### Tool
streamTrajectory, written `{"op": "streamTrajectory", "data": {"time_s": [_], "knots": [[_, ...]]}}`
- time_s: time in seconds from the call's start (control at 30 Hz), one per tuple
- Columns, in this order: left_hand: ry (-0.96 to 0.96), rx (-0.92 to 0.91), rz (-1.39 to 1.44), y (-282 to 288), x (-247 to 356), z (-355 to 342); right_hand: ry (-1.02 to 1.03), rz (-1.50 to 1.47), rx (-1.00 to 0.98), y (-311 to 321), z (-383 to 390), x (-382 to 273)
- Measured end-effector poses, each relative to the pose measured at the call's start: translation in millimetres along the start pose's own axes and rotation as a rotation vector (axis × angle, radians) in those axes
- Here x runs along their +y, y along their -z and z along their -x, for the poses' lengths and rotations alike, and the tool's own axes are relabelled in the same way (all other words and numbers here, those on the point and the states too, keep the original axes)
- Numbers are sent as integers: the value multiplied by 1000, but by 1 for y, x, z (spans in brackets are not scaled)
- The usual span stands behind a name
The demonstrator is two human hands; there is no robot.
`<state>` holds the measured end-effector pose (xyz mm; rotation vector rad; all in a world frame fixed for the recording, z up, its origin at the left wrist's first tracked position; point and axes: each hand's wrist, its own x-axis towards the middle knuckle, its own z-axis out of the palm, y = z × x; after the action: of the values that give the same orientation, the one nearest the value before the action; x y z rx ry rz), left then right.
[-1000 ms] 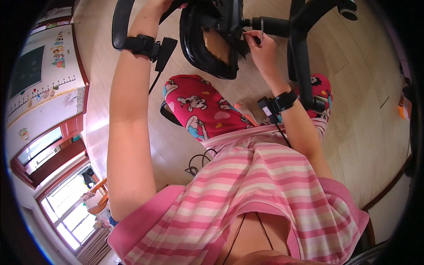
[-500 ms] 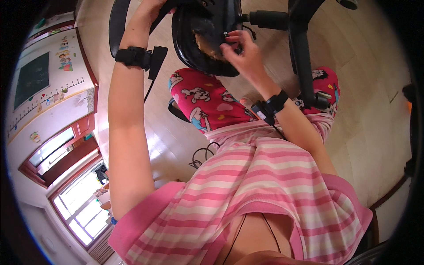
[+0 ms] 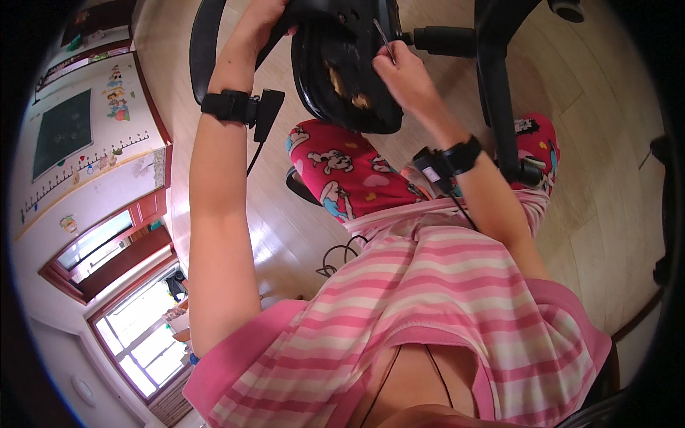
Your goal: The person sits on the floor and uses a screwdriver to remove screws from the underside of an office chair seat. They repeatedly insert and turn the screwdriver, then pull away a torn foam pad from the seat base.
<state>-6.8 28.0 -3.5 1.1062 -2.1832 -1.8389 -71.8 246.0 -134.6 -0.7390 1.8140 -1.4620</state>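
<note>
Right hand [image 3: 405, 75]: fingers clamped on a thin silvery metal rod [image 3: 384, 41], black rounded seat [image 3: 316, 89] left of them; left hand [image 3: 268, 14]: finger state, cannot tell

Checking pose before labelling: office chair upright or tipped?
Tipped over: the post runs sideways across the view between the seat and the wheeled legs.

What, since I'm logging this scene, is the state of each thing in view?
Office chair: tipped over
Seat underside: black covering ragged, tan patch exposed
Right hand: closed on slim tool
Left hand: at armrest, grip partly hidden
Cable: loosely looped
Wrist straps: fastened
</note>
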Motion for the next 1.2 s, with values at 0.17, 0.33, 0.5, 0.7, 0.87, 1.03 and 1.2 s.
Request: {"op": "streamTrajectory", "data": {"time_s": [0.17, 0.33, 0.5, 0.7, 0.87, 1.03, 1.2], "knots": [[34, 46, -1, -13, 10, 11, -184, -85, -478, 54, -19, -16], [-34, 41, 66, -15, 11, 21, -100, -69, -631, 79, -30, -33], [59, 33, 4, -10, 9, 18, -128, -71, -709, 75, -49, -43], [-69, -47, 74, -12, 13, 33, 7, 112, -792, 64, -67, -54], [80, 57, -18, -12, 10, 27, 18, 268, -825, 57, -72, -71], [127, 80, -123, -6, 13, 26, -61, 121, -995, 78, -84, -84], [-122, 262, -72, -37, 16, 36, -313, -137, -1176, 71, -101, -80]]}}
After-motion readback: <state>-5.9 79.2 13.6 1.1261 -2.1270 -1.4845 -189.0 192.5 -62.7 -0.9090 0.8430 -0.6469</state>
